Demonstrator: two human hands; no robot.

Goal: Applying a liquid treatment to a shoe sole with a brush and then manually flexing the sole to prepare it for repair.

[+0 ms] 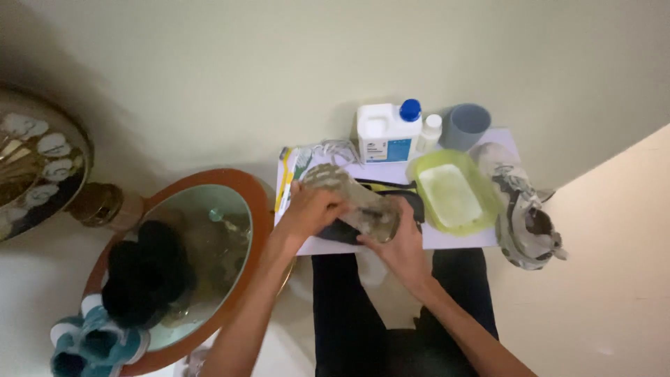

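My left hand [310,209] presses on the sole of a grey sneaker [349,199] held sole-up over a small white table [460,241]; whether it holds a brush or cloth is hidden. My right hand [398,241] grips the same sneaker from below at its heel end. A dark cloth [412,202] lies under the shoe. The second sneaker [523,209] of the pair lies at the table's right edge, away from both hands.
A green tub [453,192] with pale liquid sits right of the shoe. Behind stand a white jug with a blue cap [387,129], a small white bottle [431,131] and a grey cup [466,126]. A round glass-topped table [188,258] with dark fabric is at left.
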